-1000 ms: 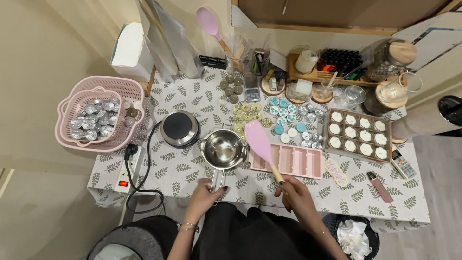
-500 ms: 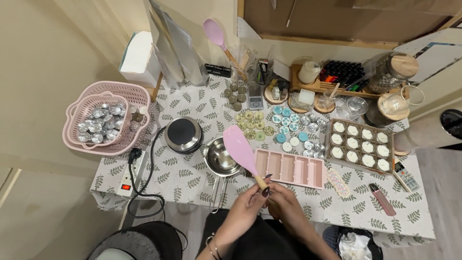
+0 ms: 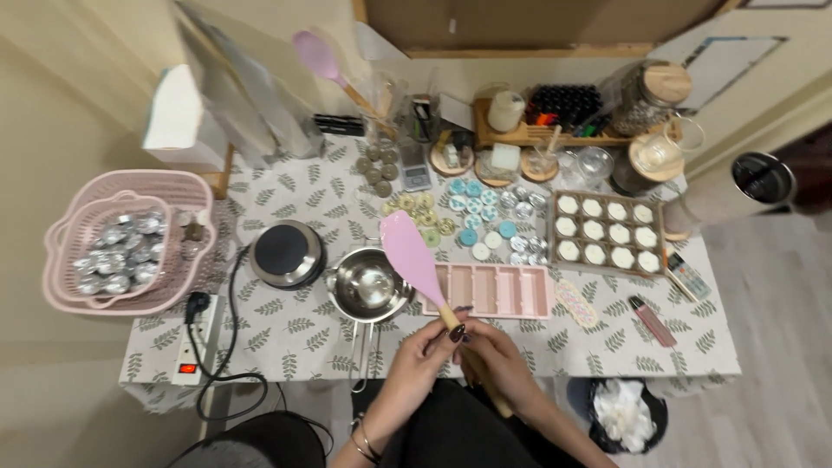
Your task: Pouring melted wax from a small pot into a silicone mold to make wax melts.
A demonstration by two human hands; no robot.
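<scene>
A pink silicone spatula point(image 3: 413, 257) with a wooden handle is held up over the table's front edge, its blade above the steel saucepan point(image 3: 370, 286). My right hand point(image 3: 498, 364) grips the wooden handle. My left hand point(image 3: 425, 354) touches the handle just below the blade with its fingertips. A pink silicone bar mould point(image 3: 498, 290) lies right of the saucepan, just beyond my hands.
A small electric hotplate point(image 3: 287, 253) sits left of the pan, its cable running to a power strip point(image 3: 198, 338). Pink baskets point(image 3: 121, 251) hold foil cups. A tray of white candles point(image 3: 607, 232), small tins, jars and a second spatula point(image 3: 325, 62) fill the back. A bin point(image 3: 624, 414) stands below.
The spatula swung left, from over the pink mould to over the saucepan. My left hand rose from the table edge and joined my right hand at the handle.
</scene>
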